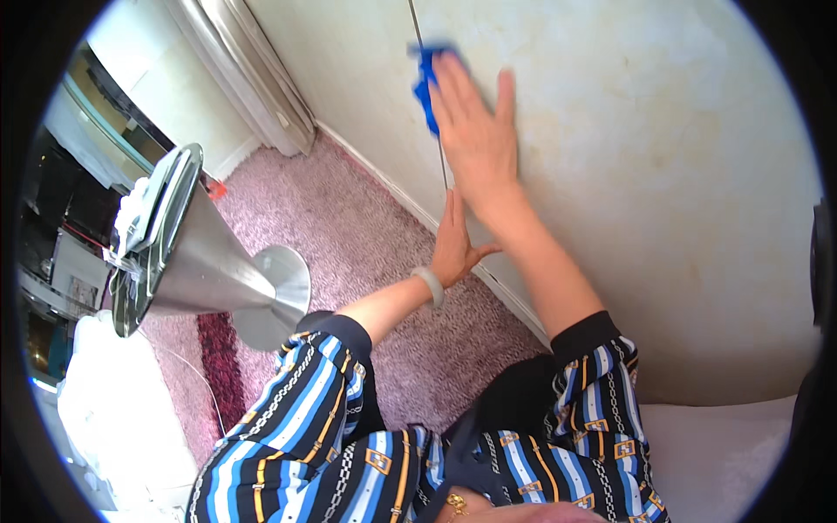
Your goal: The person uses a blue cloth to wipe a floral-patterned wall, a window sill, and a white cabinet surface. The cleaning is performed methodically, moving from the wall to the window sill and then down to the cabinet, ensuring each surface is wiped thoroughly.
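High on the pale, mottled wall [663, 174], a crumpled blue cloth [427, 91] lies under the outstretched fingers of my right hand [479, 139], which holds it against the surface. The thumb stands apart, and the fingertips are slightly blurred. Lower down, my left hand [455, 240] is open at the wall, fingers pointing up and thumb spread to the side. A pale bangle [429, 286] circles the left wrist. Between the hands and up past the cloth runs a thin dark line [444, 166]; whether it is a seam or a cord I cannot tell.
A silver pedestal table [218, 253] with a dark glossy top stands at left on a pinkish carpet [366, 235]. Behind it hangs a light curtain [253, 78]. A white baseboard [392, 187] edges the wall. Bright white fabric [122, 410] lies at lower left, a pale padded surface [724, 453] at lower right.
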### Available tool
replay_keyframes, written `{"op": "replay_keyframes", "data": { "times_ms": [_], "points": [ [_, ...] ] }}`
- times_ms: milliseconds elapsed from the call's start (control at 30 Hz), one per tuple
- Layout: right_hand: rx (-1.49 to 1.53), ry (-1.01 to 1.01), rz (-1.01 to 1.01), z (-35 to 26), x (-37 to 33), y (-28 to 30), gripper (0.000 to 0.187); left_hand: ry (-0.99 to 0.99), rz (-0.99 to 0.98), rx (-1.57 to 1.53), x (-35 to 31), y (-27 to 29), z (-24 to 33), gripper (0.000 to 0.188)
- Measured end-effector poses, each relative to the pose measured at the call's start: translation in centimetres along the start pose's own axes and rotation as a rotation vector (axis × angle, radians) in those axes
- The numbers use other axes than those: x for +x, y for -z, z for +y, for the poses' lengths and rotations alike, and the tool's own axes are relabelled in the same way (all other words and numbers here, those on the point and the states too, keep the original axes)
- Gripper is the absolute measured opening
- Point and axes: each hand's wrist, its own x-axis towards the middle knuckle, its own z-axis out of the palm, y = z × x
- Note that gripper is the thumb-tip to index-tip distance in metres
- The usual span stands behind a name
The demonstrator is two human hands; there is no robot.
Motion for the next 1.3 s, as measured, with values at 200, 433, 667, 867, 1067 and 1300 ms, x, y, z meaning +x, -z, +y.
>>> {"op": "replay_keyframes", "data": {
  "times_ms": [200,433,667,867,1067,1300],
  "points": [
    [0.076,0.216,-0.271,-2.5,-9.2,-4.6,0.053,-0.014,0.057,-0.010,0.4,-0.4,-3.2,0.117],
    [-0.058,0.130,-0.006,1.1,2.4,-1.9,0.054,0.087,0.264,-0.160,2.1,-1.3,-1.2,0.124],
    [-0.200,-0.031,0.228,1.5,14.3,3.1,0.053,0.034,0.382,-0.168,2.6,-1.3,-2.4,0.121],
    [-0.320,0.252,-0.308,-3.2,-2.6,-5.1,0.057,0.043,0.416,-0.217,2.4,-3.3,-3.9,0.117],
    [-0.096,0.322,-0.398,-3.6,-7.5,-7.8,0.062,0.053,0.352,-0.165,1.8,-3.6,-5.6,0.113],
    [-0.480,0.097,0.064,0.3,4.3,-5.5,0.070,0.357,0.269,-0.263,1.1,-3.9,-5.9,0.136]
  ]
}}
